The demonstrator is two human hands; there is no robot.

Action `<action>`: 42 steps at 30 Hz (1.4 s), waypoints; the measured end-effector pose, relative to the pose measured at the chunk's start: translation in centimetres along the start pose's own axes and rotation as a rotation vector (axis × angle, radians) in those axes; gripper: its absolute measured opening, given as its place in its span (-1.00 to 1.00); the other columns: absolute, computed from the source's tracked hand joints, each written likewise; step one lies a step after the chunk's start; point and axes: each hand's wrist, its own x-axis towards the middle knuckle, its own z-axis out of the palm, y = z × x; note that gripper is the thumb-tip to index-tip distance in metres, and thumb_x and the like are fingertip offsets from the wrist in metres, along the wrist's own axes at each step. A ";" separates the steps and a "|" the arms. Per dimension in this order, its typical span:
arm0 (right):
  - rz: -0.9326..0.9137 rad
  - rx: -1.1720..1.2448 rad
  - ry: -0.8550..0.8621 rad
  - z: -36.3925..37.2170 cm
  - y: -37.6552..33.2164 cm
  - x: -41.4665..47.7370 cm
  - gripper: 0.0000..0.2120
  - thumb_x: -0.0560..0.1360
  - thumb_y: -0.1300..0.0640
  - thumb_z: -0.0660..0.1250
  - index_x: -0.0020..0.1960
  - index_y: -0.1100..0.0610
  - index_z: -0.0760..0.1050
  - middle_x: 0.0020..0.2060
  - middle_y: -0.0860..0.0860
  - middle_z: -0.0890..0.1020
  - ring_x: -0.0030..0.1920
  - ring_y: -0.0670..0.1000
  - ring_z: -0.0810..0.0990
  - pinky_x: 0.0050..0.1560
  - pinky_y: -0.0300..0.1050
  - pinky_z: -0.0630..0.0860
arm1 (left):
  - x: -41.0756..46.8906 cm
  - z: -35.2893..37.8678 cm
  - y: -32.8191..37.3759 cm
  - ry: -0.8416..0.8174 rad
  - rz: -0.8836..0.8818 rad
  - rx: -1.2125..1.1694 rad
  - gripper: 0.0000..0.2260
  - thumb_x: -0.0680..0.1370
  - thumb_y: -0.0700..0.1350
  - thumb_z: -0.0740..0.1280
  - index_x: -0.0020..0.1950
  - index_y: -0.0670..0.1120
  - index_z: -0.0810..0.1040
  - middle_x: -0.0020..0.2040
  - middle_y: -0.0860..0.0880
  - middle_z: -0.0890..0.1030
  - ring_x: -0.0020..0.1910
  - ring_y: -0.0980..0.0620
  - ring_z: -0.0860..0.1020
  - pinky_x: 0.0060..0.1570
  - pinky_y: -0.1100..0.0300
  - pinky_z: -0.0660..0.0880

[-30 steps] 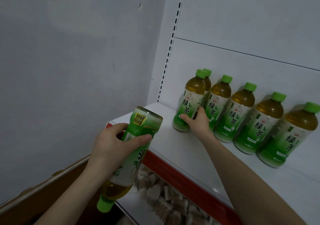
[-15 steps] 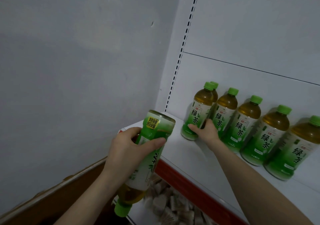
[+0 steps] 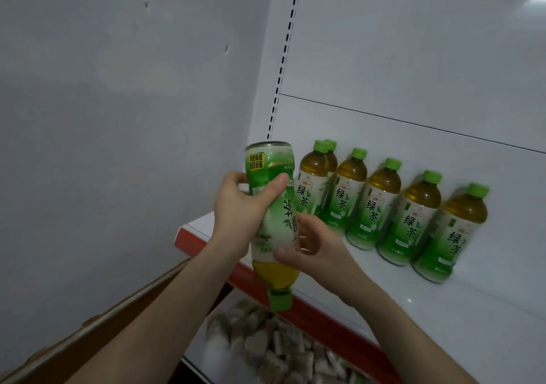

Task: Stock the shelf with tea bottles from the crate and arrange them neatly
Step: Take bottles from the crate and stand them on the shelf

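An upside-down green tea bottle (image 3: 277,224), green cap pointing down, hangs in front of the white shelf's (image 3: 443,318) left corner. My left hand (image 3: 236,215) is wrapped around its upper half. My right hand (image 3: 320,250) cups its lower half from the right, thumb across the label. Behind it, several more tea bottles (image 3: 373,203) stand upright in a row along the back of the shelf, with one extra bottle behind the leftmost.
The shelf has a red front strip (image 3: 313,309). Below it, a lower shelf holds a heap of small wrapped packets (image 3: 280,351). A brown cardboard crate edge (image 3: 118,318) runs along the lower left. A grey wall closes the left side.
My right hand let go of the leftmost shelf bottle and came back to the held bottle. My left hand raised that bottle and brought it rightward, nearer upright.
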 end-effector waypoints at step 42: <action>0.100 0.287 0.606 -9.1 3.6 3.3 -0.67 0.37 0.32 0.41 0.05 0.05 0.45 -0.09 0.01 0.64 -0.10 -0.05 0.65 -0.24 -0.28 0.61 | 2.6 3.6 -10.6 -0.440 0.353 1.071 -0.34 0.34 0.36 0.16 0.30 -0.02 0.39 0.27 -0.02 0.49 0.26 0.00 0.41 0.23 0.08 0.28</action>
